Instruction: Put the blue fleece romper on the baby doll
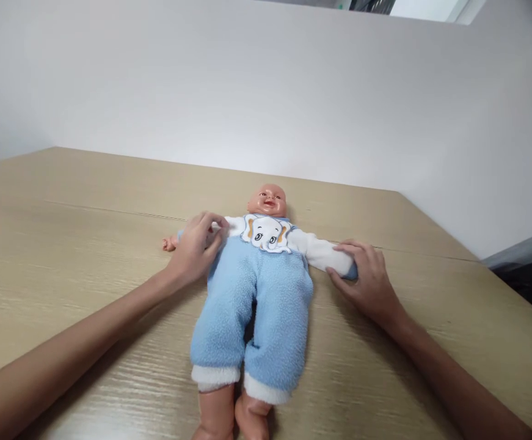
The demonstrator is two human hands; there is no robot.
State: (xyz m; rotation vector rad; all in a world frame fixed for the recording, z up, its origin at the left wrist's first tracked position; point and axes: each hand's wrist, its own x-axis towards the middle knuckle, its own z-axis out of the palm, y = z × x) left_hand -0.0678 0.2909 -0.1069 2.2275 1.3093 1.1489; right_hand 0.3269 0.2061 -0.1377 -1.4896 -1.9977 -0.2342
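A baby doll (269,200) lies on its back on the wooden table, head away from me and feet toward me. It wears a fleece outfit (275,305) with light blue trousers, white sleeves and an elephant face (266,235) on the chest. My left hand (196,241) is closed around the sleeve on the left, and the doll's small hand (169,244) sticks out beyond it. On the other side, my right hand (369,275) grips the cuff end of the right-hand sleeve (323,252), thumb below and fingers above. No doll hand shows at that cuff.
The pale wood table (110,189) has a seam running across it behind the doll. A white wall (247,85) rises at the table's far edge, with an opening (385,7) at the top. Something dark (531,281) stands beyond the right edge.
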